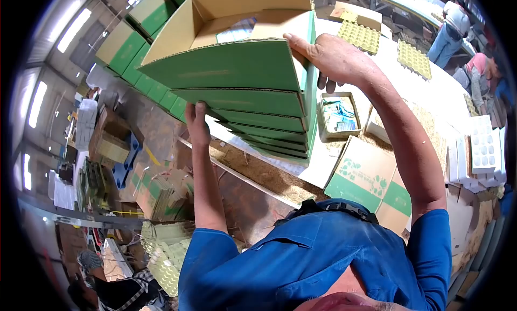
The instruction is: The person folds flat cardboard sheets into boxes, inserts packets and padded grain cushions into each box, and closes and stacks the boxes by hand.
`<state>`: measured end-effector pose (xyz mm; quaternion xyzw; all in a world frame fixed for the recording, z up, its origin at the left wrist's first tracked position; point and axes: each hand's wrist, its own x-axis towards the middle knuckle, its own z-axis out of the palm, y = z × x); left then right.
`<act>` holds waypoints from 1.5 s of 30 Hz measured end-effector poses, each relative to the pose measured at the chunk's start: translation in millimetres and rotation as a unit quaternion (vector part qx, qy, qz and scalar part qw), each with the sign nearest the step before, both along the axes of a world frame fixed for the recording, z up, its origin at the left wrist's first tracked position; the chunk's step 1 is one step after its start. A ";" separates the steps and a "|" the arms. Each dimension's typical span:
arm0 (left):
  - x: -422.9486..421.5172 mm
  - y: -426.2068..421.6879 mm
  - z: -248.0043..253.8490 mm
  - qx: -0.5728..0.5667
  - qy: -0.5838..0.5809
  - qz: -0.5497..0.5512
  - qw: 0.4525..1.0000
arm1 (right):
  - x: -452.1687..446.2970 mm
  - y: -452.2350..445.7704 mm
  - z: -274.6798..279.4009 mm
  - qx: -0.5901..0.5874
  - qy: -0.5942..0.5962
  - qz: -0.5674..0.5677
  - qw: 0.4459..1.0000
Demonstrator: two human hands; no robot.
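Observation:
A stack of green cardboard boxes [221, 68] stands before me, seemingly nested inside one another. The top box is open, with bare brown inner walls and a small blue-and-white packet [237, 29] inside. My right hand [336, 59] grips the right corner of the top box, thumb at the rim and fingers curled down its outer side. Lower on the left, my left hand [198, 126] holds the edge of a box beneath the top one; part of its fingers is hidden behind the cardboard.
A small carton of blue packets [339, 115] and a closed green-and-brown carton [363, 168] stand on the right. Pulp egg trays [360, 37] lie on the white table. More green boxes [126, 52] are stacked at left. Other people [452, 25] work at right and lower left.

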<state>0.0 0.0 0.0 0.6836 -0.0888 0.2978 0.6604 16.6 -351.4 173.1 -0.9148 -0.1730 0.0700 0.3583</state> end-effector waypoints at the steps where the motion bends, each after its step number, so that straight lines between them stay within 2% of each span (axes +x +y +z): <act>1: -0.8 5.6 4.0 0.016 -0.001 -0.003 1.000 | -1.0 2.0 0.6 0.001 0.015 -0.034 0.999; 3: 7.5 -11.9 -2.7 0.007 -0.023 0.000 1.000 | 2.3 -11.6 4.4 -0.023 0.006 -0.063 0.998; 7: -8.2 -4.8 15.5 0.011 -0.003 -0.009 1.000 | -6.3 -26.4 -14.8 0.024 -0.033 -0.068 0.997; 12: -5.0 -2.5 11.7 0.026 -0.007 -0.005 1.000 | -4.7 -38.0 -32.2 0.037 -0.035 -0.096 0.994; 15: -3.2 -1.5 9.9 -0.033 -0.031 -0.038 0.998 | -22.9 -63.6 -43.1 0.078 -0.027 -0.099 0.992; 17: -14.4 -17.7 13.2 -0.100 -0.076 -0.013 0.992 | -30.7 -102.8 -80.6 0.044 0.018 -0.136 0.990; 18: -17.9 -22.6 3.9 -0.145 -0.070 0.055 0.985 | -31.4 -134.3 -121.9 0.050 0.028 -0.159 0.986; 19: -24.9 -24.7 -13.7 -0.144 -0.064 0.058 0.986 | -37.9 -163.3 -161.5 0.058 0.039 -0.182 0.981; 20: -38.4 -24.6 -41.2 -0.140 -0.032 0.086 0.986 | -62.8 -177.5 -181.0 0.131 0.104 -0.232 0.958; 21: -54.2 -25.9 -71.7 -0.136 -0.002 0.114 0.984 | -75.7 -213.5 -225.0 0.009 0.095 -0.268 0.959; 22: -71.0 -34.1 -110.5 -0.087 0.123 0.185 0.971 | -101.8 -236.7 -262.6 -0.066 0.076 -0.313 0.944; 23: -93.4 -55.9 -149.1 0.021 0.127 0.163 0.978 | -138.0 -268.3 -326.6 -0.056 -0.038 -0.353 0.933; 24: -115.3 -89.2 -152.5 0.029 0.252 0.095 0.963 | -170.4 -299.2 -366.2 -0.083 0.042 -0.398 0.913; 25: -137.1 -122.7 -155.5 0.066 0.383 0.017 0.921 | -208.8 -299.2 -377.5 -0.185 0.060 -0.462 0.865; 26: -158.6 -156.2 -158.4 0.122 0.489 -0.065 0.861 | -233.5 -300.6 -378.9 -0.153 0.128 -0.490 0.849; 27: -154.4 -176.6 -177.5 0.235 0.374 -0.141 0.886 | -256.4 -301.9 -379.8 -0.122 0.197 -0.515 0.825; 28: -151.3 -199.0 -204.9 0.250 0.386 -0.167 0.872 | -278.4 -303.9 -396.4 -0.120 0.202 -0.517 0.823; 30: -142.8 -237.0 -242.7 0.278 0.404 -0.224 0.842 | -302.2 -307.4 -436.9 -0.170 0.065 -0.496 0.849; 32: -129.5 -265.4 -248.8 0.297 0.405 -0.261 0.824 | -300.4 -303.7 -444.3 -0.164 0.066 -0.510 0.842; 34: -119.0 -285.2 -243.3 0.389 0.387 -0.273 0.791 | -287.1 -288.6 -426.9 -0.144 0.076 -0.543 0.824; 37: -117.2 -291.8 -235.9 0.402 0.391 -0.240 0.792 | -285.9 -290.6 -422.2 -0.128 0.072 -0.589 0.795; 38: -118.8 -292.3 -249.0 0.377 0.365 -0.203 0.827 | -288.2 -289.5 -421.9 -0.123 0.070 -0.592 0.793; 39: -120.5 -290.8 -251.8 0.381 0.359 -0.205 0.827 | -292.2 -288.2 -421.4 -0.139 0.063 -0.597 0.787; 41: -119.5 -288.6 -256.6 0.278 0.382 -0.177 0.863 | -300.1 -296.6 -426.7 -0.151 0.050 -0.604 0.781; 42: -119.6 -289.1 -260.8 0.313 0.320 -0.114 0.887 | -307.5 -308.4 -434.8 -0.089 0.052 -0.607 0.788; 43: -113.9 -287.9 -262.6 0.314 0.314 -0.112 0.889 | -310.5 -313.7 -438.8 -0.026 0.051 -0.607 0.793; 45: -108.4 -286.4 -265.2 0.107 0.385 -0.183 0.898 | -316.1 -322.7 -446.2 0.028 -0.020 -0.688 0.725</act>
